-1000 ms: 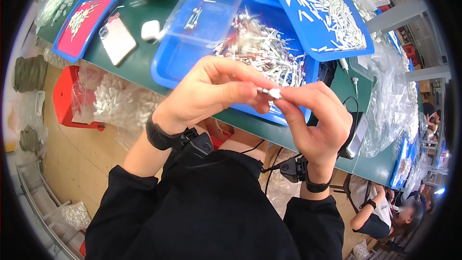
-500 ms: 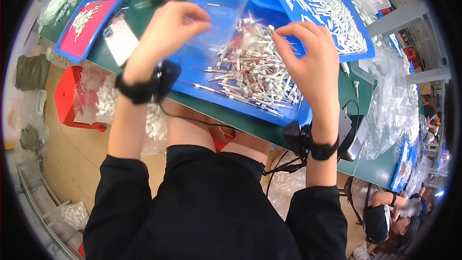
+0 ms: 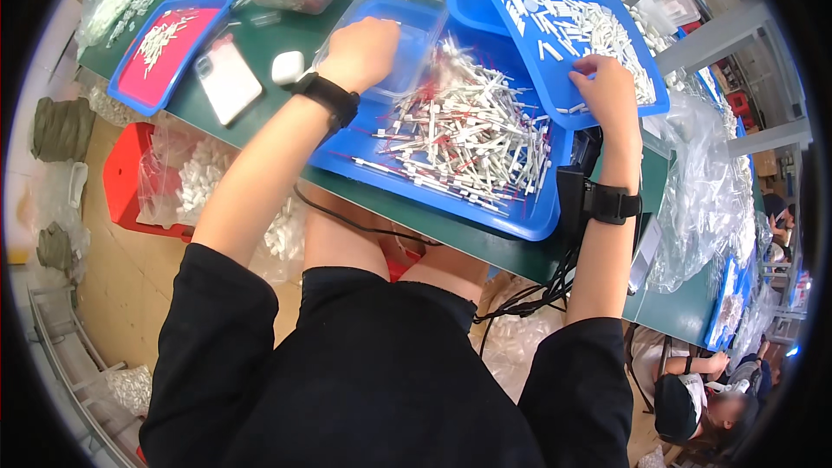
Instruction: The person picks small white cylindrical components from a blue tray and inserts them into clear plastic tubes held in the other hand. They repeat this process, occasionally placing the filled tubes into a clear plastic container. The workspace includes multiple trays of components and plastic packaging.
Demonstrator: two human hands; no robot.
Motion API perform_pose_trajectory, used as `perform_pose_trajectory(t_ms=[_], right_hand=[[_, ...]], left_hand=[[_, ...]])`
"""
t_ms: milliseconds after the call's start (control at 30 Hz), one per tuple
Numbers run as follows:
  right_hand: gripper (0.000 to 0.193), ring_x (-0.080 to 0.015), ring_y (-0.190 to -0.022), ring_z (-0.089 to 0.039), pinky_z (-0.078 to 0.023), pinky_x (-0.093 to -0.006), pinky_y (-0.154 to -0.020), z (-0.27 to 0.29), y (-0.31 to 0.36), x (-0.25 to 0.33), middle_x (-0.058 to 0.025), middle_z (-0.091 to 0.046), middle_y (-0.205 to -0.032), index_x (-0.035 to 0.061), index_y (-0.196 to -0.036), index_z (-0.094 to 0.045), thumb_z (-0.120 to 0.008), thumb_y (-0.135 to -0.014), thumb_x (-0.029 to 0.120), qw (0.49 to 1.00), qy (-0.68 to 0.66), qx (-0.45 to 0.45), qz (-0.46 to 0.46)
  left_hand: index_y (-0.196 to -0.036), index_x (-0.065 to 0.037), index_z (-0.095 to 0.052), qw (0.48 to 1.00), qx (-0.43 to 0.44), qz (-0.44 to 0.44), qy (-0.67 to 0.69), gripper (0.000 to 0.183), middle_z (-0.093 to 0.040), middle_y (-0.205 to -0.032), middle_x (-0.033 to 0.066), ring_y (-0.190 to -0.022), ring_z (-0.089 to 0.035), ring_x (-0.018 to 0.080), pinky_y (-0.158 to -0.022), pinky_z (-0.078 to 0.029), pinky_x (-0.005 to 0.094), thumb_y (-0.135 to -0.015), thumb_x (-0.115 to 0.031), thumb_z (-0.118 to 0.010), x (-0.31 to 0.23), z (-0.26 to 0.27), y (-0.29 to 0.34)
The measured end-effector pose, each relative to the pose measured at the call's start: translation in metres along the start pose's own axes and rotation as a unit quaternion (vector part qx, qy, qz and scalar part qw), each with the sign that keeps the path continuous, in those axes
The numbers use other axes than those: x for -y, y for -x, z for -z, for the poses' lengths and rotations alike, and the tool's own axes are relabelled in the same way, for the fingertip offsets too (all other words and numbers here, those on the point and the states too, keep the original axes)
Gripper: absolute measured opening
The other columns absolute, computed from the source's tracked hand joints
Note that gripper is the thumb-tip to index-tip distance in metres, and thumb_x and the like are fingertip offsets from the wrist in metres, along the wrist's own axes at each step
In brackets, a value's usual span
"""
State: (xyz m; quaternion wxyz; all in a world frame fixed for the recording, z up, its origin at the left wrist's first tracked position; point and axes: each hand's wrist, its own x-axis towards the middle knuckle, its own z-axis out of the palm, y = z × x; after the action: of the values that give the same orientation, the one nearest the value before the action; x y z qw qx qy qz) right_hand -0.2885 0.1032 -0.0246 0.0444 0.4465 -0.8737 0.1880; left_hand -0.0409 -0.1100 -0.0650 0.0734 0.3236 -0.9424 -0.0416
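At mid-frame, the near tray [image 3: 536, 218] holds a heap of white sticks [image 3: 472, 134]; beyond it, at upper centre, the left hand [image 3: 362, 54] is curled over the clear box [image 3: 418, 50], fingertips mostly hidden, so its hold cannot be determined. At upper right, the right hand [image 3: 607, 87] is over the far tray [image 3: 527, 62] and its white tubes [image 3: 607, 35], thumb and forefinger slightly parted, nothing visible between. Assessed step: picking up parts; the next move calls for a light fingertip pinch on one loose tube.
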Motion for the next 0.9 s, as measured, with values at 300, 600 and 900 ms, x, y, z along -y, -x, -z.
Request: perform_pose_trajectory(t_ms=[300, 600, 900], right_hand=[[0.021, -0.0312, -0.081, -0.068, -0.052, -0.0393, -0.074, -0.011, -0.005, 0.008, -0.0159, -0.07, -0.089, 0.0047, -0.094, -0.072, -0.066, -0.079, 0.018, 0.991, -0.069, -0.074, 0.088], [0.02, -0.0314, -0.077, -0.066, -0.051, -0.0393, -0.071, -0.016, -0.011, -0.002, -0.0136, -0.068, -0.083, 0.0038, -0.096, -0.069, -0.065, -0.081, 0.016, 0.995, -0.056, -0.058, 0.052], [0.014, -0.0134, -0.07, -0.062, -0.048, -0.0267, -0.063, 0.053, 0.075, 0.084, -0.0063, -0.066, -0.079, 0.0014, -0.096, -0.068, -0.067, -0.085, 0.009, 0.962, -0.228, -0.112, 0.1]], left_hand=[[-0.092, 0.001, -0.068, 0.98, -0.109, -0.022, 0.165, 0.018, -0.068, -0.08, 0.0152, -0.078, -0.069, 0.0244, -0.068, -0.053, 0.0351, -0.079, -0.01, -0.062, 0.001, 0.031, 0.014], [-0.099, 0.002, -0.068, 0.897, -0.112, -0.095, 0.417, 0.014, -0.069, -0.086, 0.0078, -0.078, -0.064, 0.0106, -0.07, -0.05, 0.0231, -0.088, -0.005, -0.063, -0.037, 0.063, 0.087], [-0.093, 0.003, -0.069, 0.844, -0.189, -0.159, 0.477, 0.021, -0.068, -0.085, 0.0086, -0.07, -0.059, 0.0122, -0.065, -0.046, 0.0241, -0.074, 0.011, -0.072, -0.061, 0.075, 0.125]])
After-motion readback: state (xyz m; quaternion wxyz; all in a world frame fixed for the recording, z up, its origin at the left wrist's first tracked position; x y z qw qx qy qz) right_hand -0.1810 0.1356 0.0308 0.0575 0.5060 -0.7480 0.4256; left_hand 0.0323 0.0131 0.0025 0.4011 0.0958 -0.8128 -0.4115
